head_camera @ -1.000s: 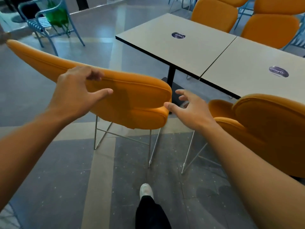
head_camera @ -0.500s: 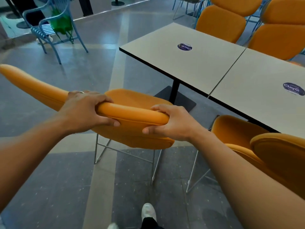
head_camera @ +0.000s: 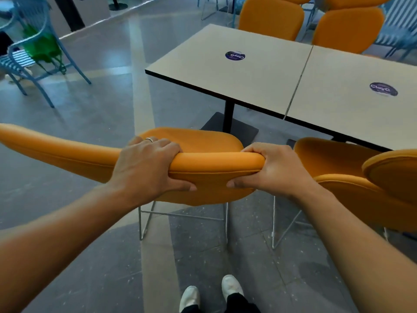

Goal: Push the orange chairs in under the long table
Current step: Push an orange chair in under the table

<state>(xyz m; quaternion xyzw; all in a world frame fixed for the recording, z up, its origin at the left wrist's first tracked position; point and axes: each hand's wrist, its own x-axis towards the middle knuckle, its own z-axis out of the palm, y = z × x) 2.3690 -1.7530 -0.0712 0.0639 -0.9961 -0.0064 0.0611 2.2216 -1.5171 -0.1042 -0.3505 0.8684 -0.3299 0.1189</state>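
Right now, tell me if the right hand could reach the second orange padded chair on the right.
Probably yes: the second orange padded chair sits beside the right hand, nothing between; it grips the nearer chair's backrest.

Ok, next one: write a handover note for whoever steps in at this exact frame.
Left hand grips the backrest top of the near orange chair; right hand grips its right end.
The chair stands short of the long table, seat not under it.
The second orange chair, on the right, sits closer in; how far under, cannot tell.
Done: grip taken.
Left: push the held chair in, then check the second.
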